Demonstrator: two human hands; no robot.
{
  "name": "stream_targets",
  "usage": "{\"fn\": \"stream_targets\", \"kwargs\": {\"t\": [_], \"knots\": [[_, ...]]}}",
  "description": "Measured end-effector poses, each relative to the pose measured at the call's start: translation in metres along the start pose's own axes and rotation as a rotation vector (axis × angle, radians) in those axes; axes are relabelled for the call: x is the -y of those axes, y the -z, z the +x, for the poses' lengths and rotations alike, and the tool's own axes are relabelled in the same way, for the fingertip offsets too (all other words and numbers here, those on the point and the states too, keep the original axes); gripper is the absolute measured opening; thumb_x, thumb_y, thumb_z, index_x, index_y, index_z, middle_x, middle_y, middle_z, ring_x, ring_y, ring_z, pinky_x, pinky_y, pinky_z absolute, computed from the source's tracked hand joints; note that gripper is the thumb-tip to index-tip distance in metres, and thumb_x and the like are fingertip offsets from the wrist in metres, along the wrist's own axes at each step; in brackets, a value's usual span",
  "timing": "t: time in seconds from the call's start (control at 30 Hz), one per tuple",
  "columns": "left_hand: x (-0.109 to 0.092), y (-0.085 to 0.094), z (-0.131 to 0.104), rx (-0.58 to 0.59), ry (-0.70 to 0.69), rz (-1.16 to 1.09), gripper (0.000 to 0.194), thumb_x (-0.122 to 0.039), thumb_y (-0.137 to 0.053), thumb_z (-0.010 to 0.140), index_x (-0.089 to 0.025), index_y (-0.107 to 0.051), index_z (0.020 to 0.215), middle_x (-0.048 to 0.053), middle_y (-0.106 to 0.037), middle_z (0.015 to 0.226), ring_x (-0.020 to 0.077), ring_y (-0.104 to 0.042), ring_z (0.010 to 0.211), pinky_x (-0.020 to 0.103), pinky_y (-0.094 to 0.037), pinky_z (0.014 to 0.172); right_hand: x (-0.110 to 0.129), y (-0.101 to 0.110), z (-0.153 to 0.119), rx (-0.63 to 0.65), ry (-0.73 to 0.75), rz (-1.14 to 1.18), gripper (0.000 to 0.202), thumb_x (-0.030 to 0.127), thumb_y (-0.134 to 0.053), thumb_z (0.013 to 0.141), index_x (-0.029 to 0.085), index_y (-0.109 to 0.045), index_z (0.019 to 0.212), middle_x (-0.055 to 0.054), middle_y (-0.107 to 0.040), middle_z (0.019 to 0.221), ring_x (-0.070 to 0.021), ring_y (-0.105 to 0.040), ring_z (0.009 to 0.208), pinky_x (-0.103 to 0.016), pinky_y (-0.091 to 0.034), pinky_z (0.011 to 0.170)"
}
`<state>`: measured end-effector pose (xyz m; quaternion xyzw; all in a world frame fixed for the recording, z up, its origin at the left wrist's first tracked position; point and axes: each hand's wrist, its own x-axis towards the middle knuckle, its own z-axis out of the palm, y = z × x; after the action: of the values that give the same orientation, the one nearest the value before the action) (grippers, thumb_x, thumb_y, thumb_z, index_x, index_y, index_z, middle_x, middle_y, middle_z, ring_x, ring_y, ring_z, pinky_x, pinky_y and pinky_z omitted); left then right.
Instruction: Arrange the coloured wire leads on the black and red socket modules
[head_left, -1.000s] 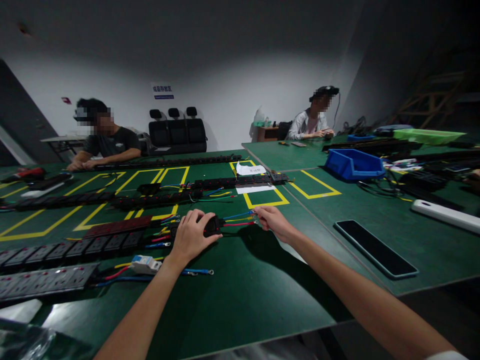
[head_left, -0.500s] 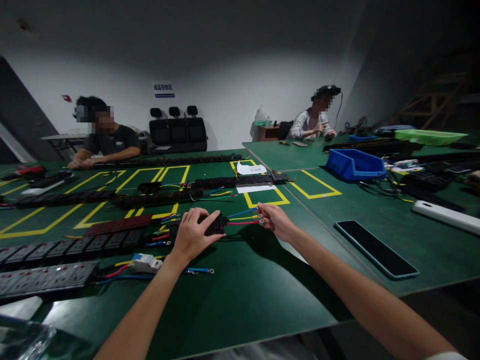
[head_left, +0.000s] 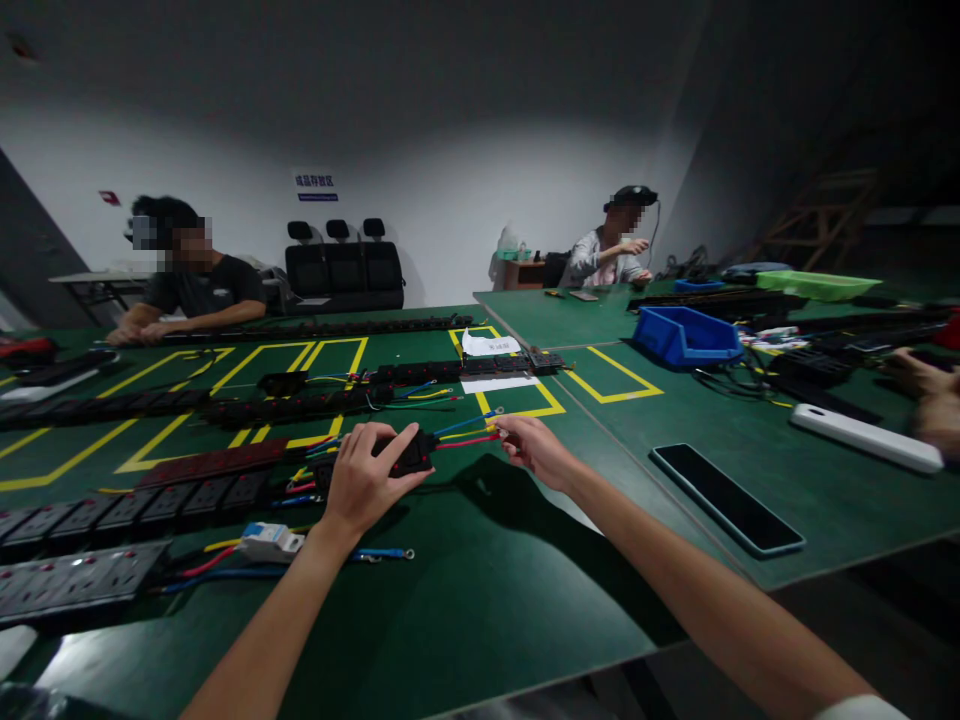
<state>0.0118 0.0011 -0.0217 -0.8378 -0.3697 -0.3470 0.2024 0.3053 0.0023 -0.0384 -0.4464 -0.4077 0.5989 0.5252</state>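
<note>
The left hand had its grip closed over a black socket strip; the right hand pinched its wires near the tips. Bare counter stretched to the near edge.

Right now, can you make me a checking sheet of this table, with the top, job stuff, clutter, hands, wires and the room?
Surface: green tabletop with yellow tape rectangles.
Job's things: black socket strip under the left hand.
Clutter: smartphone, white bar and blue bin to the right.
Hands: left hand grips the strip; right hand pinches at wire ends, which ones unclear.
Cables: blue wire, yellow wire and red wire run from the strip toward the right hand.
Surroundings: person in dark top, person in light sleeves, black seats.
</note>
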Motion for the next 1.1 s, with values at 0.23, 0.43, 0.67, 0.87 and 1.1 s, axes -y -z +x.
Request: {"fn": "stream_targets", "kwargs": {"t": [0.23, 0.43, 0.67, 0.87, 1.1], "knots": [[0.0002, 0.0032, 0.0014, -0.032, -0.041, -0.001, 0.051, -0.046, -0.073, 0.088, -0.022, -0.065, 0.132, 0.012, -0.061, 0.103, 0.0283, -0.058, 0.096, 0.043, -0.051, 0.086, 0.0039, -0.0039, -0.0026, 0.01, -0.037, 0.053, 0.023, 0.036, -0.076, 0.078, 0.016, -0.066, 0.083, 0.004, -0.049, 0.062, -0.0063, -0.041, 0.05, -0.016, -0.026, 0.041], [-0.0014, 0.0061, 0.0025, -0.045, -0.035, -0.029, 0.049, -0.046, -0.073, 0.088, -0.027, -0.065, 0.133, 0.011, -0.062, 0.103, 0.028, -0.06, 0.096, 0.044, -0.051, 0.088, 0.0033, -0.0068, -0.0001, -0.028, -0.163, 0.097, 0.02, 0.026, -0.071, 0.08, 0.018, -0.055, 0.073, 0.004, -0.048, 0.056, -0.0057, -0.04, 0.045, -0.015, -0.025, 0.039], [0.0015, 0.0059, 0.0026, -0.091, -0.097, 0.027, 0.05, -0.044, -0.071, 0.09, -0.023, -0.063, 0.134, 0.011, -0.06, 0.101, 0.0276, -0.059, 0.093, 0.043, -0.052, 0.085, 0.0009, -0.0043, 0.0024, -0.008, -0.091, 0.115, 0.023, 0.035, -0.077, 0.079, 0.017, -0.061, 0.079, 0.006, -0.047, 0.06, -0.0046, -0.037, 0.046, -0.015, -0.021, 0.038], [0.0074, 0.0045, 0.0021, -0.115, -0.04, 0.082, 0.049, -0.044, -0.071, 0.09, -0.019, -0.064, 0.131, 0.011, -0.057, 0.099, 0.0273, -0.057, 0.09, 0.043, -0.052, 0.085, 0.0003, -0.0024, 0.0006, 0.113, -0.057, 0.107, 0.028, 0.044, -0.072, 0.082, 0.017, -0.07, 0.087, 0.003, -0.054, 0.07, -0.0054, -0.04, 0.051, -0.017, -0.022, 0.04], [0.0071, 0.0041, 0.0015, -0.095, -0.042, 0.072, 0.05, -0.043, -0.073, 0.089, -0.018, -0.064, 0.13, 0.011, -0.057, 0.1, 0.0273, -0.057, 0.092, 0.041, -0.052, 0.085, -0.0021, -0.0032, 0.0019, 0.061, -0.024, 0.076, 0.025, 0.041, -0.072, 0.08, 0.016, -0.071, 0.086, 0.004, -0.053, 0.07, -0.0055, -0.041, 0.052, -0.018, -0.026, 0.042]]}}
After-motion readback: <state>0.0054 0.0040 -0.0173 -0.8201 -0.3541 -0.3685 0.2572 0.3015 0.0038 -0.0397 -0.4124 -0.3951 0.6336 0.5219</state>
